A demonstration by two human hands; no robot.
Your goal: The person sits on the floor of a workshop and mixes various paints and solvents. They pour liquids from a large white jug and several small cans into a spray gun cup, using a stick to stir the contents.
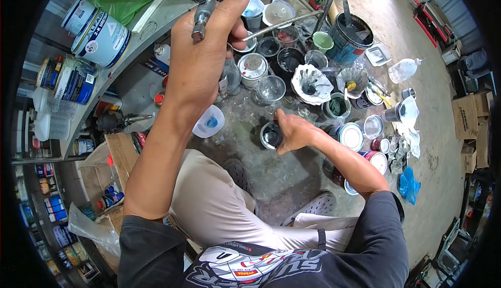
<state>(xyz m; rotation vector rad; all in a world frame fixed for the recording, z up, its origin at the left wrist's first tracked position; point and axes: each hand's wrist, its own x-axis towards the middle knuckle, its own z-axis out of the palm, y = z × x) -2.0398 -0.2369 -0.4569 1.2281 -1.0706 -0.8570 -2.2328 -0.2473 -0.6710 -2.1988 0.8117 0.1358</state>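
My left hand (201,53) is raised at the upper left, its fingers wrapped round a metal spray gun (205,8). The gun's upper part runs out of view at the top edge. Lower and to the right, my right hand (295,132) grips the side of a small clear cup (271,135) with dark paint in it, just over or on the floor; I cannot tell which. A white plastic lid (209,122) with a blue smear lies left of that cup. Beyond it stand a clear empty cup (271,88) and a white-lidded can (253,68).
A crumpled paper strainer (311,84) sits among several paint cups. Behind them is a large paint bucket (352,37) with a stirring stick. Lidded cans (349,136) stand beside my right forearm. A shelf (112,61) with paint tins runs along the left. A squeeze bottle (404,71) lies far right.
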